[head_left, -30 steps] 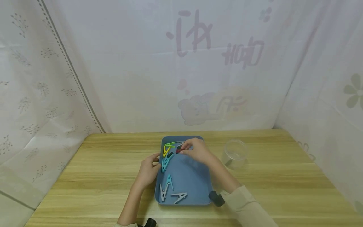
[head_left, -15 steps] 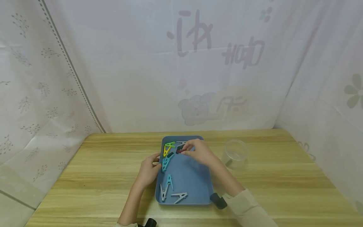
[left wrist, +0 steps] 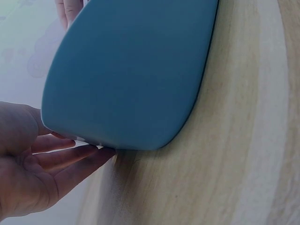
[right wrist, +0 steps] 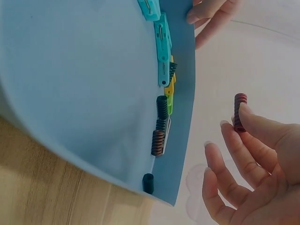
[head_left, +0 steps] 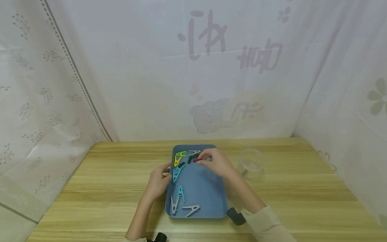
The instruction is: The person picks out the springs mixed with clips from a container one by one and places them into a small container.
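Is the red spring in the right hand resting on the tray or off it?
Off it: the right hand pinches the red spring, and the right wrist view shows it apart from the tray.

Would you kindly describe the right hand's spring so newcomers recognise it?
Find the blue tray on the wooden table. Above its far end, the right hand pinches a dark red coil spring. Nearby springs lie in the tray; it alone is held.

I see room over the tray [head_left: 204,190] middle, entering right of the grey clip [head_left: 191,209]. Left wall [head_left: 167,196] is blocked: clips [head_left: 178,173] inside, left hand [head_left: 158,181] gripping it. Far end's tight: loose springs [right wrist: 162,107], right hand [head_left: 216,163] pinching a red spring [right wrist: 238,115]. Right side: forearm [head_left: 243,190] crosses, jar [head_left: 251,161] beyond.
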`<action>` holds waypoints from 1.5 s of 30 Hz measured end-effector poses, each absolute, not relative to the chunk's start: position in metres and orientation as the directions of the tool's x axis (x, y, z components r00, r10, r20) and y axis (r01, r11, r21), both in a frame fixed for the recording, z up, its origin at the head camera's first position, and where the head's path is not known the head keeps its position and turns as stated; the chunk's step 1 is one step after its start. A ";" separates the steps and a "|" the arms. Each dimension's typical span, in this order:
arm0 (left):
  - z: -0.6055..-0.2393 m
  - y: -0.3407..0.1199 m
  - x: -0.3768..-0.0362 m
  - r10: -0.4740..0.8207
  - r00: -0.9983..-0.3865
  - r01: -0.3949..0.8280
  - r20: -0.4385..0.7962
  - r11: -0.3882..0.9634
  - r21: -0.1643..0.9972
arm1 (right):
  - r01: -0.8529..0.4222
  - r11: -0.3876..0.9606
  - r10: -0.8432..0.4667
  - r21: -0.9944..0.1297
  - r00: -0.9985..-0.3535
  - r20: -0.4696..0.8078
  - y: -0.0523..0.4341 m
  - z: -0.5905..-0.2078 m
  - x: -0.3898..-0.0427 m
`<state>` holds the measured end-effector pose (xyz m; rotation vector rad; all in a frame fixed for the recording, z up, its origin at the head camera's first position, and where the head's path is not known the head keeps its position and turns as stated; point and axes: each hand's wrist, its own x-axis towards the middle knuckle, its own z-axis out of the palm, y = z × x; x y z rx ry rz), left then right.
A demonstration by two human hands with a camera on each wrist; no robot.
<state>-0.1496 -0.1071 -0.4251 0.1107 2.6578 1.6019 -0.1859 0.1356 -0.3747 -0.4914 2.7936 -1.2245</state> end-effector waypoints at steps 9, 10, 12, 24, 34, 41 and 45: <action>-0.425 -0.108 -0.149 0.074 -0.997 0.045 0.011 0.476 0.879 | -0.252 0.650 -0.274 -0.717 -0.958 0.088 0.139 -0.374 -0.182; -0.425 -0.108 -0.149 0.074 -0.997 0.045 0.011 0.475 0.879 | -0.250 0.649 -0.271 -0.719 -0.958 0.089 0.140 -0.374 -0.182; -0.425 -0.108 -0.149 0.075 -0.997 0.045 0.010 0.473 0.880 | -0.241 0.648 -0.261 -0.723 -0.961 0.087 0.141 -0.373 -0.182; -0.427 -0.108 -0.147 0.083 -0.997 0.049 0.011 0.476 0.878 | -0.224 0.653 -0.228 -0.723 -0.969 0.094 0.144 -0.371 -0.173; -0.427 -0.110 -0.146 0.097 -0.995 0.061 0.017 0.471 0.880 | -0.211 0.645 -0.212 -0.735 -0.973 0.093 0.147 -0.369 -0.167; -0.426 -0.110 -0.146 0.099 -0.995 0.067 0.023 0.476 0.877 | -0.205 0.636 -0.177 -0.744 -0.977 0.118 0.151 -0.370 -0.167; -0.427 -0.108 -0.148 0.092 -0.996 0.064 0.022 0.482 0.874 | -0.211 0.639 -0.163 -0.740 -0.977 0.137 0.153 -0.370 -0.166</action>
